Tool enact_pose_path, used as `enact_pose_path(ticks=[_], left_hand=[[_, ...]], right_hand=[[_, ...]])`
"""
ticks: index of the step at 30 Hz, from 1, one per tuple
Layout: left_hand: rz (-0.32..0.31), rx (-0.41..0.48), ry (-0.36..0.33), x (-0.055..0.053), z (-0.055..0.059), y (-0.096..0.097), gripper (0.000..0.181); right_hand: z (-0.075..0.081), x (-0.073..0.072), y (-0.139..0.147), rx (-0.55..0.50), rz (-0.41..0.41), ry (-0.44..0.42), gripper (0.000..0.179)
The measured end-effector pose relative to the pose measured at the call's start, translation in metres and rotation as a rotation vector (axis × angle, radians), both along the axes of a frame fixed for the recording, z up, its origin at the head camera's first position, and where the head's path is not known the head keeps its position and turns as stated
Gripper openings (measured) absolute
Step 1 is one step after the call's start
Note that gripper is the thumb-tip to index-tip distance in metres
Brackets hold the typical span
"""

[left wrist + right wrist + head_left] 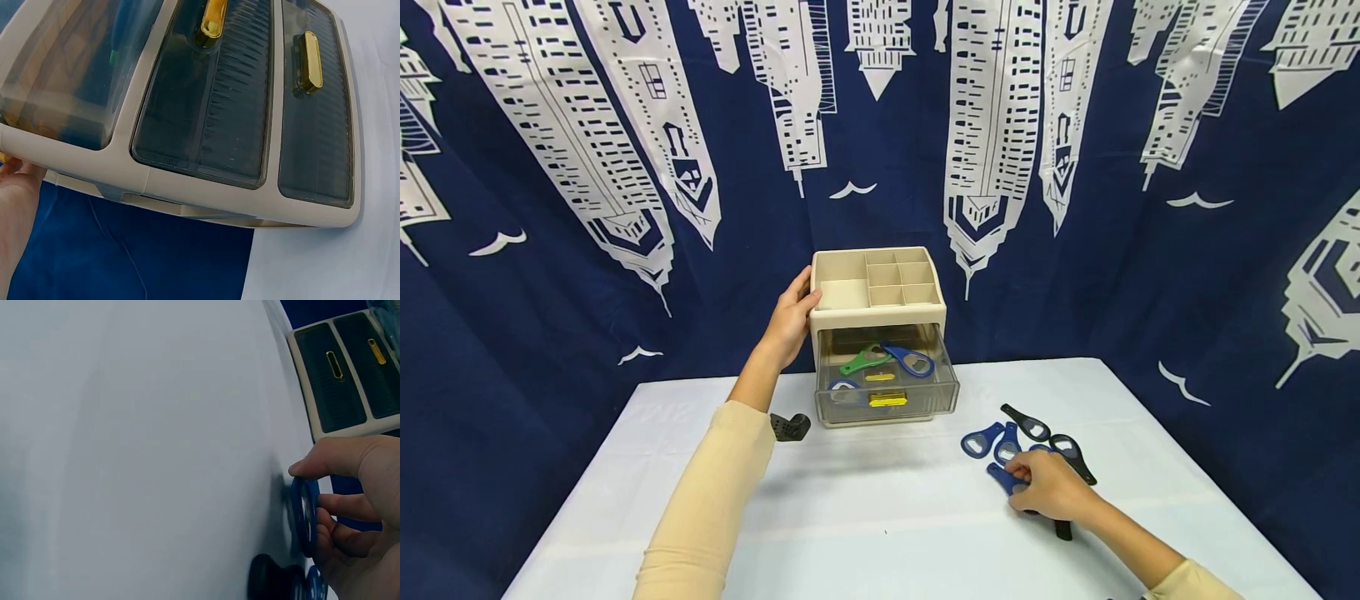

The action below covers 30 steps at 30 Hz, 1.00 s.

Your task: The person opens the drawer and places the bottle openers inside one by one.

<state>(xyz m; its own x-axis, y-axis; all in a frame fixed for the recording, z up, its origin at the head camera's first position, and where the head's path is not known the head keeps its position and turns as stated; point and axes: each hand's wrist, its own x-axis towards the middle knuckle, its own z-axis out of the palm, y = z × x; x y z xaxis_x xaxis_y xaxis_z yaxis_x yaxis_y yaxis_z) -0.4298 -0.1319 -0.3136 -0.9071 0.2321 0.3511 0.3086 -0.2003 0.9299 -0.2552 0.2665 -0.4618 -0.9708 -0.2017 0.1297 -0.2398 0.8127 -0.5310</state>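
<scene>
At the back stands a cream drawer organizer with a divided top tray. My left hand grips its left side, thumb over the top edge. The clear upper drawer is pulled out and holds a green bottle opener and blue ones. My right hand is at the right of the table, pinching a blue bottle opener between thumb and fingers. Around it lie more blue openers and black openers; some are partly hidden under the hand.
A black curved object lies left of the organizer, partly behind my left forearm. Two lower drawers with gold handles are closed in the left wrist view. A white cloth covers the table; a navy patterned curtain hangs behind it.
</scene>
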Motion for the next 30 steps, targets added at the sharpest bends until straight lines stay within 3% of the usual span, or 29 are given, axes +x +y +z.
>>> enact_pose_path(ticks=[14, 30], left_hand=[[-0.001, 0.001, -0.004, 0.001, 0.001, 0.002, 0.062], [-0.005, -0.001, -0.004, 0.004, 0.003, 0.001, 0.062]], right_hand=[[0.049, -0.008, 0.008, -0.077, -0.015, -0.082, 0.038], [0.132, -0.033, -0.005, -0.004, 0.022, 0.028, 0.043]])
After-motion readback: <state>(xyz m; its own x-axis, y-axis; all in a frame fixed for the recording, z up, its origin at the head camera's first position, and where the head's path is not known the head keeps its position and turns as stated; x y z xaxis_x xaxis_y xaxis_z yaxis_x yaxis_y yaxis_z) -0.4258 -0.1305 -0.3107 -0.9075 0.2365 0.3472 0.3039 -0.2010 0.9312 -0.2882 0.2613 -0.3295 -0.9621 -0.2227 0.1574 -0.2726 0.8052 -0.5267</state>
